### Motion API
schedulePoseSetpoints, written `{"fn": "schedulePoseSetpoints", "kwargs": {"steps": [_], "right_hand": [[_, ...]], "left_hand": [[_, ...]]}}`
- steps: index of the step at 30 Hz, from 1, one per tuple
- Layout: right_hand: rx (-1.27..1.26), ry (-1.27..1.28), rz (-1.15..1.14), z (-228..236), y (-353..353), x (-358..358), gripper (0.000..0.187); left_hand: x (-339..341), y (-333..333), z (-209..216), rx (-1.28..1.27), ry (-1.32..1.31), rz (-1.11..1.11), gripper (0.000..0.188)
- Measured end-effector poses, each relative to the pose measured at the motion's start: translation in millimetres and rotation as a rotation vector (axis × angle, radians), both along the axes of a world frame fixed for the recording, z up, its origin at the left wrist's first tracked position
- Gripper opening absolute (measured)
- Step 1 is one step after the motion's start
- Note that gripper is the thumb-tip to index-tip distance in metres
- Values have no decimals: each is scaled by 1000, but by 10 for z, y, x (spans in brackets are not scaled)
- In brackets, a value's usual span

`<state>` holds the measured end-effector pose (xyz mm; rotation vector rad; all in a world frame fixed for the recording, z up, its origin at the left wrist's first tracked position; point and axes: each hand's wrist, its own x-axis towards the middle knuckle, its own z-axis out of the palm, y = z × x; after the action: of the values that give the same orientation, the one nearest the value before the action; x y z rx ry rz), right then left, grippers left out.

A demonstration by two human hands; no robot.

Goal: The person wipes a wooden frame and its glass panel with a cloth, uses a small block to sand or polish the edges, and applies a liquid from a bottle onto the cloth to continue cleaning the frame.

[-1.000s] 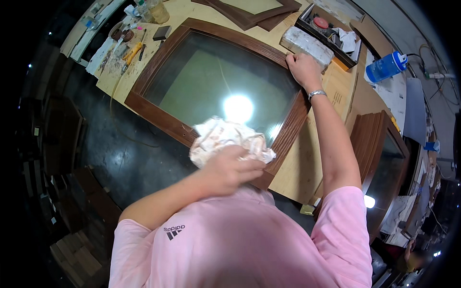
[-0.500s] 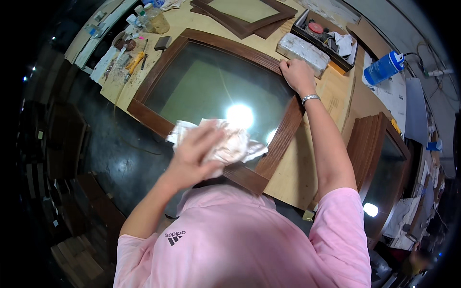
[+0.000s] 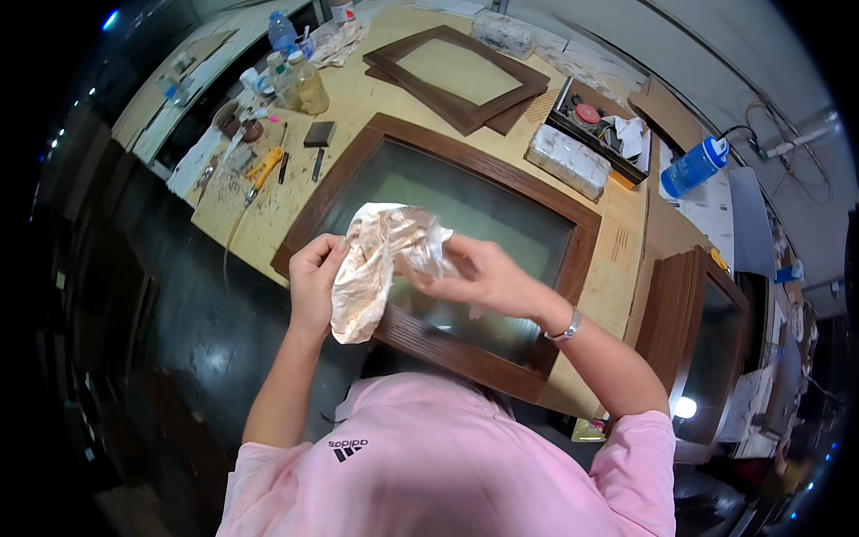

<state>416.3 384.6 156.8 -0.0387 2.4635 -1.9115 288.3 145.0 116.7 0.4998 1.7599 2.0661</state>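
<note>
A crumpled white cloth with brownish stains hangs between my hands, above the near left part of a glass-paned wooden frame. My left hand pinches the cloth's left edge between thumb and fingers. At the cloth's right side, my right hand has its fingers curled against the fabric; the fingertips are blurred and partly hidden behind it. A metal band circles my right wrist. The brown frame lies flat on the workbench with its glass facing up, and light reflects from the pane.
Two brown frames lie stacked at the back. A tool box and a wrapped block sit right of them, near a blue bottle. Left are a yellow-handled tool, a dark block and jars. More frames stand at right.
My right hand has left the frame's far right corner and come to the cloth. The cloth is lifted off the glass, with my left hand now at its left edge. The view has shifted.
</note>
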Motion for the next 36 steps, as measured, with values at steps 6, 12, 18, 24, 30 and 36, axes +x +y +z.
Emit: {"fn": "schedulePoseSetpoints", "kwargs": {"steps": [6,12,18,24,30,36], "right_hand": [[-323,-84,-302,-45,-188,-713,20],[-522,-62,-442,107,-332,-1107,17],[-551,-66,-487,286,-616,-1236,12],[-497,-41,-436,495,-527,-1069,28],[-456,-23,-380,575,-258,-896,29],[-378,-51,-287,775,-319,-910,26]], "left_hand": [[-895,-292,-4,91,-246,-160,20],[-1511,-484,-8,-31,160,-142,21],[-1639,-152,119,-257,121,-485,26],[-1695,34,-3,-103,751,-427,8],[-1737,41,225,-138,776,-44,36],[-1525,287,483,-116,1112,-389,50]]}}
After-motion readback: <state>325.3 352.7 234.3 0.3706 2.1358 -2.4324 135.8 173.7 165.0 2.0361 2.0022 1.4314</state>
